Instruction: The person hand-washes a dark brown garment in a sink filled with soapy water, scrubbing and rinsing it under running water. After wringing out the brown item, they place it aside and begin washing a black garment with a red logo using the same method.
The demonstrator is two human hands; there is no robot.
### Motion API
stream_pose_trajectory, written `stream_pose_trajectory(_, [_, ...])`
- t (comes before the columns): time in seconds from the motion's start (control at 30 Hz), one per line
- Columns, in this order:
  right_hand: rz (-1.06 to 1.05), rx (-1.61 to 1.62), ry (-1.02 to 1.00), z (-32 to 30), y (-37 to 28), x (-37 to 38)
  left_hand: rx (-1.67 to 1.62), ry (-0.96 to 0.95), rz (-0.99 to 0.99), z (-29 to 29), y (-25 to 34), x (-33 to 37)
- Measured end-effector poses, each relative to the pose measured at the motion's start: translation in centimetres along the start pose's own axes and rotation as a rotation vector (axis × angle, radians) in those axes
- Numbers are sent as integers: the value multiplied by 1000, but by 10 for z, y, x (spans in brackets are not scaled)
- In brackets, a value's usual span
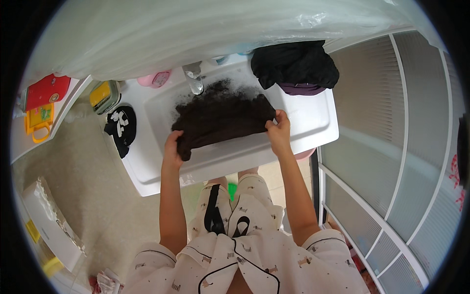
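Observation:
Stretched across the white sink (235, 156) is a dark brown, nearly black cloth garment (220, 117); its exact kind cannot be told. My left hand (172, 147) grips its lower left corner, where the fabric bunches and hangs down. At its right end, my right hand (278, 130) pinches the edge between thumb and fingers. The garment's far side lies in the basin, with soapy foam around it. A chrome faucet (194, 81) stands just beyond the garment.
A heap of black clothing (296, 66) lies on the sink's right ledge, over a purple cloth (301, 89). On the left ledge are a black-and-white cloth item (122, 127), a container with yellow inside (104, 96) and a pink item (154, 79). Ribbed glass panels (364, 122) rise at right.

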State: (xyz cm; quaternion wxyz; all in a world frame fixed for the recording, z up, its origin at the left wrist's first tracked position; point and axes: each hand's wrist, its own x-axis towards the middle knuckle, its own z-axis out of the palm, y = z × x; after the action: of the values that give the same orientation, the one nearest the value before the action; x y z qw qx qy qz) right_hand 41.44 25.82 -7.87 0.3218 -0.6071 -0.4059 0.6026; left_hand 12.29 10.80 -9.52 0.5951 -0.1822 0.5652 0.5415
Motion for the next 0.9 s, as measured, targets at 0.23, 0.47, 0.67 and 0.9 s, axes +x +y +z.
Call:
stream_pose_trajectory(0.23, [300,700,-163,5,-38,-28,-187,-114,180,20,32,-71])
stream_pose_trajectory(0.47, [337,1013,-494,24,-170,-60,-299,-377,390,26,100,-139])
stream_pose_trajectory(0.67, [151,768,-626,37,-217,-67,-384,-540,489,21,131,-168])
stream_pose_trajectory(0.9, [132,193,-461,14,-134,-26,-178,-235,322,-13,78,-104])
